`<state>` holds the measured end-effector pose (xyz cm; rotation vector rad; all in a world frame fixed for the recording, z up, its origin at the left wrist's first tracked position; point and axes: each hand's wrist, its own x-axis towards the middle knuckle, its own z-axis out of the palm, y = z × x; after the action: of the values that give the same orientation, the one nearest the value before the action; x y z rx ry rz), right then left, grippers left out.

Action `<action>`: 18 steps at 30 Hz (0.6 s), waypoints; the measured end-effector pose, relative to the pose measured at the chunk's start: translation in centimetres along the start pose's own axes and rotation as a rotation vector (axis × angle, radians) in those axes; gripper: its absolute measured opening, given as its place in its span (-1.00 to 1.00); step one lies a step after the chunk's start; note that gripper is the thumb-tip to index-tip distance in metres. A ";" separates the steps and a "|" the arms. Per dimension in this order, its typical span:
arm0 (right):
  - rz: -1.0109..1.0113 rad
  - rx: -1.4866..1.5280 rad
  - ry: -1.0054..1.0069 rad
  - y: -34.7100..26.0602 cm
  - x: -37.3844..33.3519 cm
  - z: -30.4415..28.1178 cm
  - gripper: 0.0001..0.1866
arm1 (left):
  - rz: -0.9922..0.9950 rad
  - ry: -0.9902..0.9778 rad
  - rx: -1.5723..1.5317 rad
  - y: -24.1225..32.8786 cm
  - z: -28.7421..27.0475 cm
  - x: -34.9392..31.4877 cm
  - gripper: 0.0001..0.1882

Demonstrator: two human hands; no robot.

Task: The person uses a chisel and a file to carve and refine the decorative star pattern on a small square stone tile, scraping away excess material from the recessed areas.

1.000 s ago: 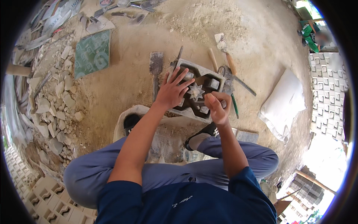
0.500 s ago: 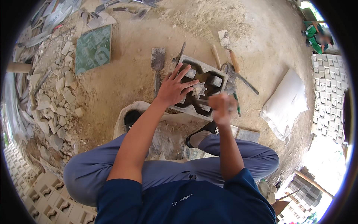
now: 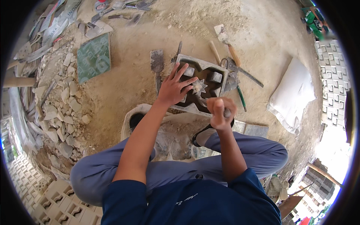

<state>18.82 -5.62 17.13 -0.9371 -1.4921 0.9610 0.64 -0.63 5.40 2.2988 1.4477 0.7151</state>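
Observation:
A square pale-grey block (image 3: 202, 63) with dark recesses and a star-shaped centre (image 3: 199, 87) lies between my feet. My left hand (image 3: 174, 89) rests on its left side, fingers spread over the rim and the raised parts. My right hand (image 3: 222, 111) is closed around a hand tool at the block's near right corner. The rounded end of the tool's handle (image 3: 227, 112) shows beside my thumb. Its thin front part points into the recess below the star; the tip cannot be made out clearly.
A flat trowel (image 3: 156, 62) lies left of the block. Wooden-handled tools (image 3: 234, 56) and a green rod (image 3: 241, 98) lie at its right. Further out are a green board (image 3: 93, 58), broken stone pieces (image 3: 63, 112), a white sack (image 3: 294, 95) and stacked pale blocks (image 3: 333, 82). Another person (image 3: 315, 22) sits far right.
My right hand has turned slightly, and the handle end now shows more clearly. My left hand stays on the block. The whole view has shifted a little.

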 end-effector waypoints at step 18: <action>-0.011 -0.048 -0.110 2.5 0.7 -0.4 -0.36 | 0.005 -0.001 0.047 0.2 0.6 0.4 -0.62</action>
<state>19.28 -4.01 15.13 -0.9218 -1.6177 0.9856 1.28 -0.36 5.11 2.3381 1.4748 0.6881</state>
